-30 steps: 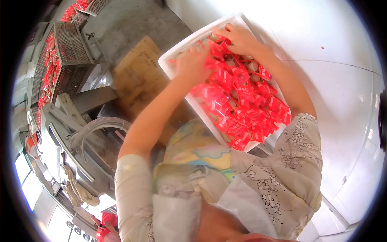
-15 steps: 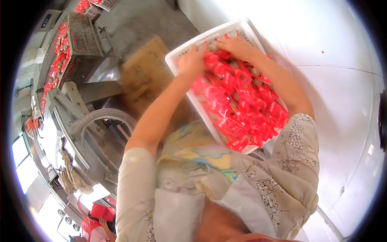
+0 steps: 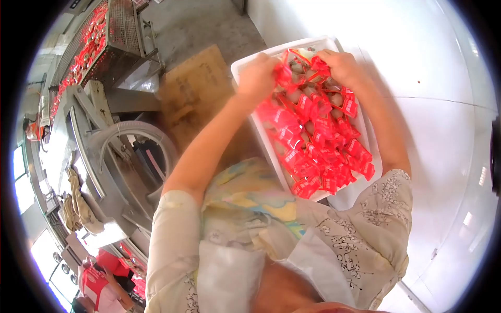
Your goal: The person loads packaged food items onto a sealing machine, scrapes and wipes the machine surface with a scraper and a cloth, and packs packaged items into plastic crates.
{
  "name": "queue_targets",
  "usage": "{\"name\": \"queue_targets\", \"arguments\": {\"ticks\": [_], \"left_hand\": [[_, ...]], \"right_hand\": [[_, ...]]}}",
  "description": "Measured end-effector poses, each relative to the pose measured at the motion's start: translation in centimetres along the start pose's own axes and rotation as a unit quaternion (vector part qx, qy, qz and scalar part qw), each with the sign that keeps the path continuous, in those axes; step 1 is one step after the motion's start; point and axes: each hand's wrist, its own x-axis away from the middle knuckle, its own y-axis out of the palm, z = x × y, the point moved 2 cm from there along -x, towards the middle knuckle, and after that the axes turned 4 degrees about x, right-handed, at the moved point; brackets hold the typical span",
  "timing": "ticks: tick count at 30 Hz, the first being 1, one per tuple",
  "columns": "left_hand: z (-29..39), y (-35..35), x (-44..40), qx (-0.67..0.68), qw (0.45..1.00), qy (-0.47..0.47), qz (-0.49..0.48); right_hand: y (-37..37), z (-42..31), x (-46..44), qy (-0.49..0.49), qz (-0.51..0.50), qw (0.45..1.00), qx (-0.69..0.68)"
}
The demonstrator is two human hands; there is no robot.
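Note:
A white plastic crate (image 3: 265, 148) holds a heap of red, partly clear plastic packets (image 3: 318, 130), some with a round brownish-grey item inside. At the crate's far left corner my left hand (image 3: 257, 78) is closed on a red packet (image 3: 283, 74), lifted a little over the heap and blurred. My right hand (image 3: 340, 68), at the far right corner, has its fingers curled onto another red packet (image 3: 319, 66). Its fingertips are partly hidden by that packet.
A brown cardboard sheet (image 3: 190, 91) lies on the floor left of the crate. Beside it stands a metal machine with a perforated trough (image 3: 124, 26) of red packets. A white tiled wall (image 3: 428, 68) rises on the right. Another person (image 3: 99, 284) is at lower left.
My right hand has moved from the crate's far rim toward its right side and now grips a packet. My left hand now shows a red packet in its fingers. The view has shifted slightly.

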Motion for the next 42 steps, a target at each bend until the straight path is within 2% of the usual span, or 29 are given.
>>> {"name": "queue_targets", "arguments": {"ticks": [3, 4, 6, 9, 14, 15, 17, 19, 20, 21, 22, 23, 24, 25, 27, 30, 32, 34, 35, 37, 38, 39, 40, 42], "left_hand": [[0.6, 1.6, 1.1, -0.071, 0.993, -0.033, -0.089], [0.8, 1.2, 1.1, -0.078, 0.992, -0.058, -0.079], [1.4, 0.4, 1.0, -0.091, 0.988, -0.110, -0.060], [0.7, -0.8, 0.8, -0.022, 0.988, -0.153, 0.019], [1.9, -0.4, 0.7, 0.071, 0.990, -0.067, 0.100], [3.2, -1.2, 0.7, 0.104, 0.988, -0.052, 0.105], [4.7, -2.2, 1.0, 0.147, 0.981, -0.013, 0.122], [4.3, -3.0, 1.8, 0.122, 0.983, 0.023, 0.137], [4.8, -4.0, 2.8, 0.161, 0.981, -0.031, 0.101], [5.2, -5.3, 3.9, 0.132, 0.984, 0.009, 0.123], [5.8, -6.5, 5.4, 0.125, 0.981, -0.016, 0.145], [5.6, -7.5, 6.8, 0.137, 0.978, 0.004, 0.158], [5.6, -8.9, 8.5, 0.136, 0.978, 0.002, 0.157], [5.4, -10.1, 10.3, 0.142, 0.975, 0.019, 0.172], [5.9, -13.5, 15.2, 0.132, 0.970, -0.014, 0.205], [6.0, -18.0, 23.6, 0.116, 0.963, -0.058, 0.236], [6.1, -21.2, 30.6, 0.084, 0.955, -0.097, 0.268], [6.4, -23.8, 38.4, 0.003, 0.935, -0.125, 0.332], [7.1, -25.5, 42.3, -0.031, 0.923, -0.180, 0.340], [8.1, -27.4, 50.6, -0.099, 0.881, -0.221, 0.407], [8.8, -28.3, 54.7, -0.111, 0.864, -0.240, 0.429], [8.9, -28.7, 58.7, -0.184, 0.833, -0.288, 0.435], [9.3, -29.0, 62.3, -0.168, 0.809, -0.329, 0.458], [9.7, -29.8, 68.7, -0.223, 0.755, -0.403, 0.467]], "right_hand": [[1.1, -0.9, -0.3, -0.024, -0.028, 0.999, 0.025], [1.2, -1.1, -0.5, -0.033, -0.037, 0.998, 0.045], [1.2, -0.6, 0.2, -0.002, 0.022, 0.999, 0.048], [-0.5, -0.5, 2.2, 0.053, 0.078, 0.995, 0.018], [-3.2, -0.8, 5.1, 0.083, 0.206, 0.973, -0.058], [-4.2, -1.6, 5.7, 0.107, 0.199, 0.969, -0.100], [-5.2, -2.2, 6.8, 0.125, 0.203, 0.967, -0.085], [-5.1, -2.2, 7.3, 0.116, 0.210, 0.970, -0.050], [-5.7, -3.0, 7.5, 0.113, 0.192, 0.974, -0.040], [-6.5, -4.6, 7.7, 0.097, 0.172, 0.980, -0.035], [-6.8, -5.7, 7.6, 0.075, 0.178, 0.980, -0.056], [-6.5, -5.9, 7.2, 0.073, 0.174, 0.975, -0.118], [-6.3, -6.2, 6.8, 0.050, 0.173, 0.978, -0.102], [-6.4, -6.8, 6.5, 0.026, 0.161, 0.986, -0.031], [-7.8, -13.1, 5.9, -0.045, 0.154, 0.987, -0.015], [-7.2, -21.5, 4.8, -0.152, 0.112, 0.977, -0.096], [-6.6, -29.0, 4.7, -0.258, 0.074, 0.956, -0.119], [-5.8, -36.8, 5.2, -0.367, 0.024, 0.921, -0.128], [-5.5, -40.9, 5.4, -0.433, 0.024, 0.892, -0.126], [-3.9, -49.1, 6.8, -0.546, 0.001, 0.827, -0.136], [-2.9, -53.4, 7.8, -0.590, -0.024, 0.793, -0.149], [-1.6, -57.5, 8.8, -0.633, -0.010, 0.761, -0.144], [0.0, -61.4, 10.0, -0.672, 0.005, 0.727, -0.139], [3.0, -69.4, 12.7, -0.721, 0.000, 0.681, -0.126]]}}
